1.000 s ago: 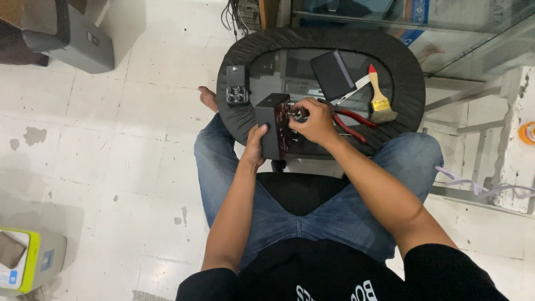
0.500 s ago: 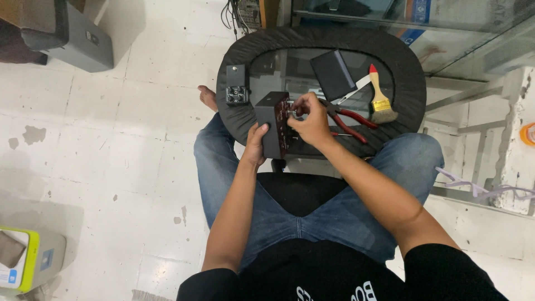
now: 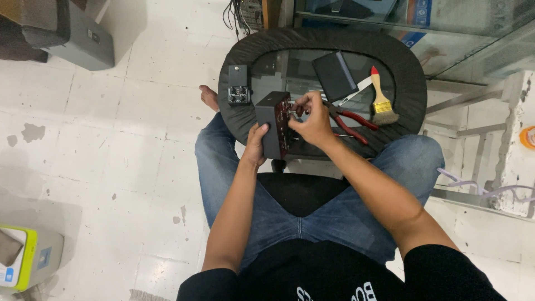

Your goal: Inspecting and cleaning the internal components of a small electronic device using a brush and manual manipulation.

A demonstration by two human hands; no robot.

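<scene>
Left hand (image 3: pixel 256 146) clamped on dark rectangular electronics box (image 3: pixel 272 124), upright at near edge of black-rimmed oval glass surface (image 3: pixel 401 67). Right hand (image 3: pixel 312 120) fingertips pinched together at its open face.

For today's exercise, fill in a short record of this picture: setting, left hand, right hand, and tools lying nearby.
Setting: person seated at a small oval glass table with a dark padded rim
Left hand: grips the side of a dark box-shaped device
Right hand: fingers at the device's open face
Nearby tools: red-handled pliers, paintbrush, flat dark cover, small black module
</scene>
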